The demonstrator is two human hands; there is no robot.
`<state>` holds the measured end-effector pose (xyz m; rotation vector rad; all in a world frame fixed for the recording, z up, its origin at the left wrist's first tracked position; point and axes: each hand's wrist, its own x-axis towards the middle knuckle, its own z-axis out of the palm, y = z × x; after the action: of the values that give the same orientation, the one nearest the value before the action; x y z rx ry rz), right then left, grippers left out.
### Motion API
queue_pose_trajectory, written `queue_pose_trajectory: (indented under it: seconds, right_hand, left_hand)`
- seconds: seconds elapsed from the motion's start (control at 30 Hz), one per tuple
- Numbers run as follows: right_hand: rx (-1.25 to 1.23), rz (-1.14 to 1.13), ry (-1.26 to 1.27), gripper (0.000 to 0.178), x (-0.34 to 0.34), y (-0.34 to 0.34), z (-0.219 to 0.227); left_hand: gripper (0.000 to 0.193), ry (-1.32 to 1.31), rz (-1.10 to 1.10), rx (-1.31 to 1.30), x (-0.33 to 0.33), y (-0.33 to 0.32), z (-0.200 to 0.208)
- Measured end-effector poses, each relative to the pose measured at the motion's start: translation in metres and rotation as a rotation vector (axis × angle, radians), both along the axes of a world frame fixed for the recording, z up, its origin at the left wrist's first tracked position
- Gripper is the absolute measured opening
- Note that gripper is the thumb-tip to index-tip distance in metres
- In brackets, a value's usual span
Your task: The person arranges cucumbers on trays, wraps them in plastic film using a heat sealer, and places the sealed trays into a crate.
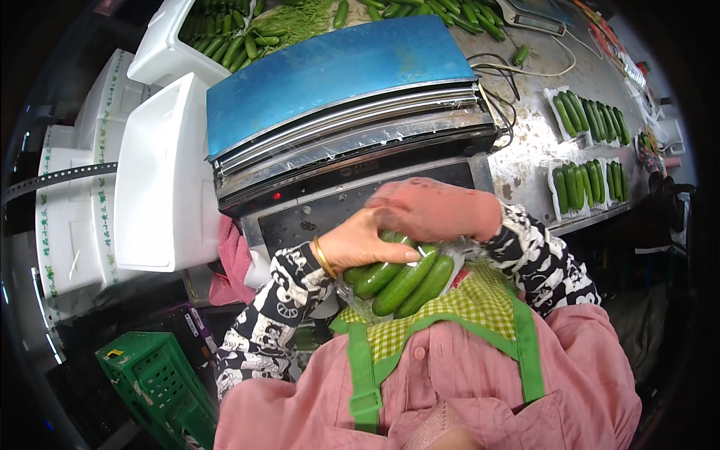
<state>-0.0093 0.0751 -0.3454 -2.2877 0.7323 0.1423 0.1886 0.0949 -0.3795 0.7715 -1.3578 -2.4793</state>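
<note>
A pack of small green cucumbers (406, 289) in clear film sits close against my apron, tilted up. My left hand (365, 244), bare with a gold bangle at the wrist, is closed on the pack's far left side, its thumb lying over the cucumbers. My right hand (435, 210) wears a pink-red glove and bends over the far edge of the pack, touching the left hand. Its fingers look closed on the wrapped pack, though their grip is partly hidden.
Ahead stands a film-wrapping machine (337, 86) with a blue cover. White foam boxes (161, 176) are at the left, and a green crate (161, 390) is lower left. Wrapped cucumber packs (577, 187) line the metal table (525, 165) at right; loose cucumbers (472, 15) lie behind.
</note>
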Motion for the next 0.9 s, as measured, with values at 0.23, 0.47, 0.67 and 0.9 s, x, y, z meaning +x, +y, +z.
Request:
queue_pose_trajectory:
  seconds: [0.23,0.47,0.67,0.9]
  right_hand:
    - [0.444,-0.678,-0.467,0.049,-0.006,0.053,0.001]
    - [0.224,-0.887,-0.568,0.032,0.046,0.085,-0.013]
    - [0.204,-0.928,-0.590,0.044,0.077,-0.004,-0.018]
    - [0.040,-0.754,-0.411,0.075,0.070,0.101,-0.017]
  left_hand:
    - [0.092,-0.171,0.293,-0.415,0.025,0.022,-0.011]
    - [0.074,-0.075,0.417,-0.276,0.068,0.032,-0.004]
    - [0.065,0.079,0.891,0.204,0.072,0.030,-0.003]
    - [0.072,-0.147,1.162,-0.057,0.046,0.108,-0.012]
